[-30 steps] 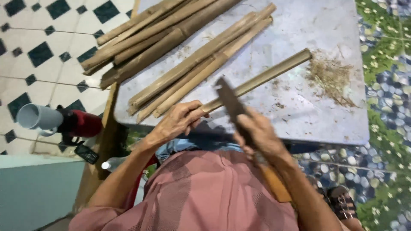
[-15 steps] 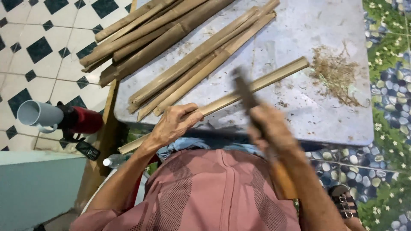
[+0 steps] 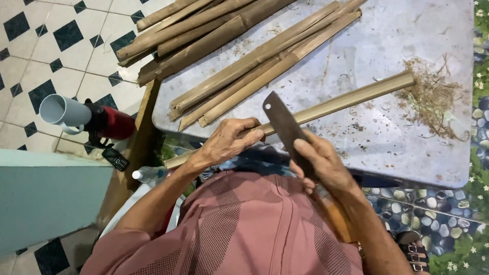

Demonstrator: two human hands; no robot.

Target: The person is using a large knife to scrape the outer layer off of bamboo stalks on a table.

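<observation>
My left hand (image 3: 229,140) grips a long split bamboo strip (image 3: 351,99) that lies slantwise across a grey table (image 3: 387,147), its near end running off the table's front edge. My right hand (image 3: 321,163) holds a dark broad-bladed knife (image 3: 282,125) with a wooden handle, its blade resting across the strip just right of my left hand. The strip's far end lies next to a heap of dry bamboo shavings (image 3: 433,97).
Two bundles of split bamboo (image 3: 244,63) lie slantwise at the table's far left. On the tiled floor to the left stand a grey pipe piece (image 3: 63,112), a red tool (image 3: 114,125), a small phone (image 3: 116,159) and a plastic bottle (image 3: 150,174).
The knife rose and swung to the right half a second ago, then came back down onto the strip near my left hand. The view has shifted, so the table sits further right.
</observation>
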